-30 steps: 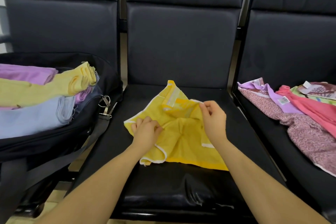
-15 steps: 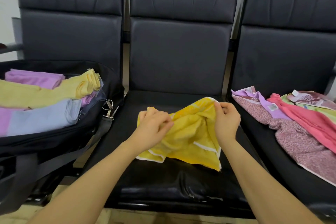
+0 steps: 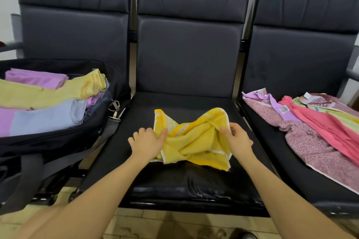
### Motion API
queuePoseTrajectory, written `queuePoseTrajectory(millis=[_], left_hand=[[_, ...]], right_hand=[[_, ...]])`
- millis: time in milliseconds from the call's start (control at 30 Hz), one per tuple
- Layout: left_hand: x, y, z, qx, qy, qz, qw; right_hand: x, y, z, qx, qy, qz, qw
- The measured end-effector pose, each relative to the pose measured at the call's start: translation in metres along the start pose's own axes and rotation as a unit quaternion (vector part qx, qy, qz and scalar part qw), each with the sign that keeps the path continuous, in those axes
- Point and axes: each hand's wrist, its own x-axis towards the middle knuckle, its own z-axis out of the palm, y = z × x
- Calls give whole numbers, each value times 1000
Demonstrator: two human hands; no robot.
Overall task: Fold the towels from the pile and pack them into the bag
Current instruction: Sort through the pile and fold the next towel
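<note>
The black bag on the left seat holds folded towels. A loose pile lies on the right seat. On the middle seat lies a crumpled yellow towel, white-edged, pinched by left hand and right hand.

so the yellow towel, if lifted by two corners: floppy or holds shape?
Likely floppy: the yellow towel bunches and twists between the left hand and right hand. Probably light; pinches hold it. Terry looks grippy, not slippery.
</note>
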Motion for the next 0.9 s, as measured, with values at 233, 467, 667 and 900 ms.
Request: queuePoseTrajectory(millis=[233,467,667,900], left_hand=[[-19,8,1,-83,-38,95,991],[-24,-2,2,-131,-90,189,969],[-31,13,-15,-150,71,231,959],[-36,23,-49,-161,198,330,909]], right_hand=[[-21,6,-8,-42,32,-13,999],[-25,-19,-15,95,114,-87,985],[-36,-32,-11,-28,71,-185,980],[-35,-55,1,-142,-168,-267,938]])
